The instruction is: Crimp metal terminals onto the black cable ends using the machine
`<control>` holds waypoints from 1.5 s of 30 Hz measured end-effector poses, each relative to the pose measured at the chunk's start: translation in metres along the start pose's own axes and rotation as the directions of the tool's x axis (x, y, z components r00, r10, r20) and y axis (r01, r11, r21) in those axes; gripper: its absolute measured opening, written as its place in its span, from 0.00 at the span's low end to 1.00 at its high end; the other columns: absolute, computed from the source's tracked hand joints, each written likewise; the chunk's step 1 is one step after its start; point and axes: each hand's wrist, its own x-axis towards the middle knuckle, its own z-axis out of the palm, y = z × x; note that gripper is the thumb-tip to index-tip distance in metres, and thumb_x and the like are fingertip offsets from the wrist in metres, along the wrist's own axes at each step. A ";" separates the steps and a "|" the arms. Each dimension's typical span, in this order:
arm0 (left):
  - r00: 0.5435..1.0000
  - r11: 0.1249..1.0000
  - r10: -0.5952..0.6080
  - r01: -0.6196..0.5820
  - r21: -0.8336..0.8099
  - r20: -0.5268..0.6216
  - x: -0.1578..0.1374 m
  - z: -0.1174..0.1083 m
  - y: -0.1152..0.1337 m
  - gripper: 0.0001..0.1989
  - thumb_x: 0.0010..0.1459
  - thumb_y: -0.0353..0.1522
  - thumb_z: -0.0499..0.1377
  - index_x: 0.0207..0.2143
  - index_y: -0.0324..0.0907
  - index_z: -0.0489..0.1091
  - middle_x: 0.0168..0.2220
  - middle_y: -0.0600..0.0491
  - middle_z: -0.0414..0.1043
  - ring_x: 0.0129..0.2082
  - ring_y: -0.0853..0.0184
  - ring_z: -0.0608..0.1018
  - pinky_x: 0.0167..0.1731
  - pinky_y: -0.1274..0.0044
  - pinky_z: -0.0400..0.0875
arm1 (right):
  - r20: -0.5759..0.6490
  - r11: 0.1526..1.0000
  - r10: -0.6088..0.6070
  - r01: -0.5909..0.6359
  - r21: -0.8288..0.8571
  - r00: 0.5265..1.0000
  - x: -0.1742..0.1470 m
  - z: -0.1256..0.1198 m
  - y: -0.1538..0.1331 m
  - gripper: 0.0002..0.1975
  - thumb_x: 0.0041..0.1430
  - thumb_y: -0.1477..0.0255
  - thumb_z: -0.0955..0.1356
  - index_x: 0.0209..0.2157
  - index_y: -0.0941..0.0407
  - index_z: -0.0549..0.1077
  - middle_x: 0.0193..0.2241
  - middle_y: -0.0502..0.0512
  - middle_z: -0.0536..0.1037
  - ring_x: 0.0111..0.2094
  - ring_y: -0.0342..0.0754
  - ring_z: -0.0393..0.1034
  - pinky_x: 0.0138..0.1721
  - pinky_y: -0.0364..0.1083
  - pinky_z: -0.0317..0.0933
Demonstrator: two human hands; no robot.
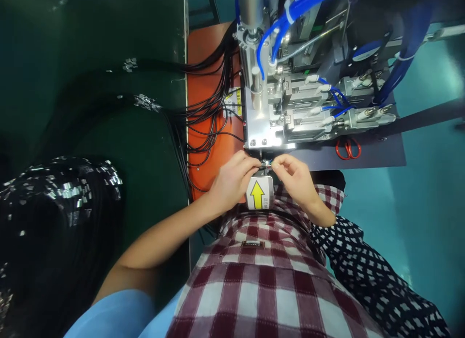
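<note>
Just in front of the machine's metal plate, my two hands meet fingertip to fingertip. My left hand is closed in a pinch at the left end of a small silvery cable connector. On its other side, my right hand pinches what look like thin wires at the connector's right end; the fingers partly cover them. A small metal fixture lies beneath the fingertips. Nearer my body is a white plate with a yellow arrow.
Black cables run over the orange machine bed onto the dark green table. A large coil of cables with shiny ends lies there. Red-handled scissors rest at right. Blue air hoses and cylinders stand ahead.
</note>
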 end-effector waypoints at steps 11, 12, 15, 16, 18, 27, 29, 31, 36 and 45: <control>0.954 0.909 0.264 -0.296 0.294 0.144 0.001 0.002 -0.021 0.15 0.66 0.28 0.49 0.48 0.39 0.72 0.33 0.50 0.68 0.32 0.69 0.74 0.31 0.79 0.72 | -0.013 0.999 0.022 -0.022 -0.031 1.000 0.003 -0.001 0.001 0.07 0.59 0.69 0.68 0.28 0.56 0.70 0.23 0.48 0.69 0.24 0.41 0.60 0.26 0.42 0.58; 0.955 0.906 0.264 -0.293 0.306 0.133 0.001 0.002 -0.022 0.14 0.66 0.27 0.49 0.48 0.39 0.72 0.34 0.50 0.68 0.32 0.68 0.74 0.31 0.79 0.72 | -0.020 1.000 0.014 -0.015 -0.025 1.000 0.004 -0.001 0.001 0.07 0.59 0.68 0.68 0.28 0.56 0.70 0.23 0.48 0.69 0.24 0.41 0.60 0.26 0.42 0.58; 0.959 0.907 0.275 -0.283 0.310 0.071 0.002 0.005 -0.024 0.14 0.66 0.27 0.49 0.46 0.38 0.72 0.35 0.48 0.69 0.34 0.68 0.74 0.33 0.79 0.72 | -0.053 1.000 -0.006 0.006 -0.011 0.999 0.006 0.001 0.002 0.07 0.58 0.68 0.68 0.29 0.56 0.71 0.25 0.49 0.71 0.25 0.42 0.62 0.27 0.43 0.60; 0.960 0.911 0.272 -0.277 0.305 0.059 0.002 0.006 -0.024 0.13 0.66 0.27 0.49 0.46 0.38 0.72 0.36 0.48 0.69 0.35 0.67 0.75 0.34 0.79 0.72 | -0.064 1.000 -0.004 0.004 -0.008 0.998 0.006 0.001 0.003 0.07 0.58 0.68 0.68 0.29 0.56 0.71 0.25 0.49 0.71 0.26 0.43 0.62 0.27 0.43 0.60; 0.966 0.918 0.250 -0.258 0.299 0.067 0.001 0.007 -0.025 0.13 0.66 0.28 0.49 0.45 0.39 0.72 0.38 0.47 0.70 0.37 0.66 0.75 0.35 0.78 0.73 | -0.079 1.000 0.017 -0.018 -0.005 0.997 0.006 0.003 0.005 0.08 0.57 0.66 0.69 0.29 0.55 0.71 0.25 0.50 0.71 0.26 0.44 0.63 0.27 0.44 0.60; 0.961 0.904 0.234 -0.272 0.331 0.149 -0.001 0.005 -0.023 0.15 0.65 0.29 0.49 0.48 0.39 0.73 0.35 0.48 0.69 0.34 0.67 0.74 0.32 0.78 0.72 | -0.041 0.997 0.076 -0.076 -0.018 0.996 0.001 0.002 0.003 0.09 0.58 0.66 0.69 0.27 0.56 0.71 0.24 0.49 0.71 0.27 0.43 0.63 0.28 0.43 0.60; 0.956 0.893 0.242 -0.286 0.347 0.164 -0.001 0.004 -0.021 0.16 0.66 0.29 0.49 0.49 0.40 0.73 0.34 0.49 0.68 0.32 0.67 0.74 0.31 0.78 0.71 | -0.027 0.996 0.090 -0.091 -0.026 0.996 0.001 0.002 0.001 0.09 0.58 0.67 0.68 0.27 0.56 0.70 0.24 0.49 0.70 0.26 0.42 0.62 0.27 0.43 0.60; 0.953 0.882 0.250 -0.297 0.366 0.170 -0.001 0.003 -0.021 0.16 0.67 0.29 0.47 0.49 0.39 0.73 0.33 0.48 0.69 0.32 0.67 0.73 0.30 0.78 0.71 | -0.023 0.994 0.101 -0.102 -0.030 0.995 0.002 0.002 0.000 0.08 0.59 0.67 0.68 0.27 0.56 0.70 0.23 0.48 0.70 0.24 0.42 0.61 0.26 0.42 0.59; 0.954 0.871 0.239 -0.293 0.394 0.182 -0.002 0.004 -0.022 0.16 0.67 0.29 0.48 0.50 0.40 0.72 0.34 0.49 0.68 0.32 0.68 0.73 0.30 0.78 0.71 | -0.039 0.997 0.074 -0.075 -0.034 0.997 0.002 0.002 0.001 0.08 0.58 0.67 0.68 0.28 0.56 0.71 0.24 0.49 0.70 0.26 0.42 0.62 0.27 0.43 0.59; 0.957 0.895 0.222 -0.277 0.350 0.188 -0.001 0.003 -0.022 0.16 0.66 0.29 0.49 0.51 0.40 0.71 0.34 0.49 0.67 0.32 0.67 0.73 0.31 0.78 0.71 | -0.044 0.997 0.058 -0.060 -0.044 0.997 0.004 0.002 0.002 0.08 0.58 0.67 0.68 0.28 0.56 0.71 0.24 0.50 0.70 0.26 0.43 0.62 0.27 0.43 0.60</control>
